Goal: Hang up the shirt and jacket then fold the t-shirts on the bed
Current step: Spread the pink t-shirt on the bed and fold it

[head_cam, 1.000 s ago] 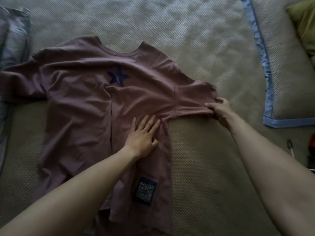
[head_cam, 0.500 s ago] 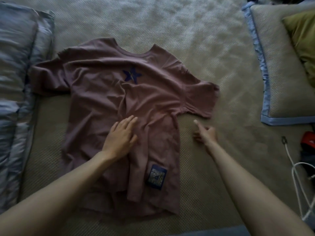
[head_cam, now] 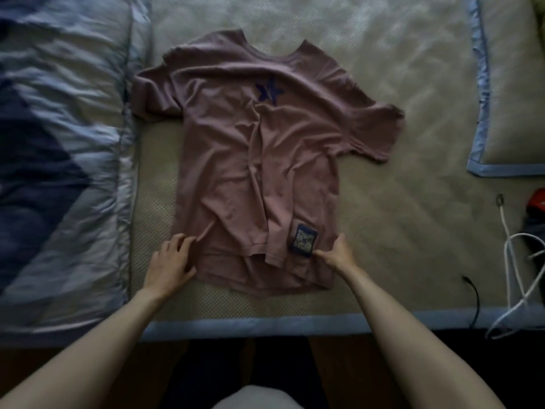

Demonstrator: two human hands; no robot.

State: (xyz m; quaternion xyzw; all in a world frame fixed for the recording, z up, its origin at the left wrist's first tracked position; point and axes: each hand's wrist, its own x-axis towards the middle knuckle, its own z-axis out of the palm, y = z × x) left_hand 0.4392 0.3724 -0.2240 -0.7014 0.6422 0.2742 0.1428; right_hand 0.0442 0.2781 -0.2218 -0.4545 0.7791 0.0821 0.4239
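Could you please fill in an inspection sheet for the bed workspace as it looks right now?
Surface: beige woven mat with blue edging.
Job's things: mauve t-shirt spread flat, wrinkled, unfolded.
Clutter: red item at right edge.
Hands: left hand and right hand at the hem corners; grip unclear.
Cables: white cable, black cable, right side.
Surroundings: blue quilt left, pillow right.
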